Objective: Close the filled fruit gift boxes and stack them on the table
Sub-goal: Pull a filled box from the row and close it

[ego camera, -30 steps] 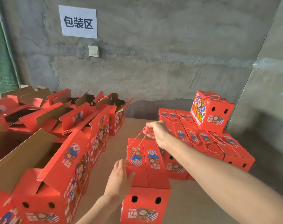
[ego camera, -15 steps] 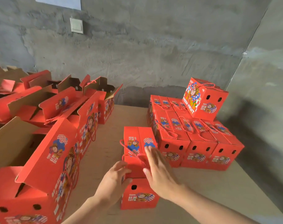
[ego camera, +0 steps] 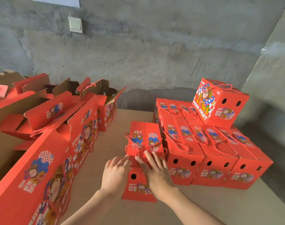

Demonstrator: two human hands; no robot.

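Note:
A closed red fruit gift box [ego camera: 145, 140] with a red rope handle lying on its lid stands on the table [ego camera: 115, 143], right against the left side of a block of closed red boxes [ego camera: 203, 153]. My left hand [ego camera: 116, 174] presses flat on the box's near left corner. My right hand [ego camera: 154, 172] lies flat over its near top edge and front face, fingers straight. One more closed box [ego camera: 219, 103] sits tilted on top of the block at the back right.
Several open red boxes with raised flaps [ego camera: 57, 114] crowd the left side of the table. A tall open box [ego camera: 41, 176] stands at the near left. A grey concrete wall [ego camera: 154, 54] with a switch lies behind; the table edge runs at the right.
My right hand let go of the rope handle and came down flat on the box. The box has moved right, up against the block of closed boxes.

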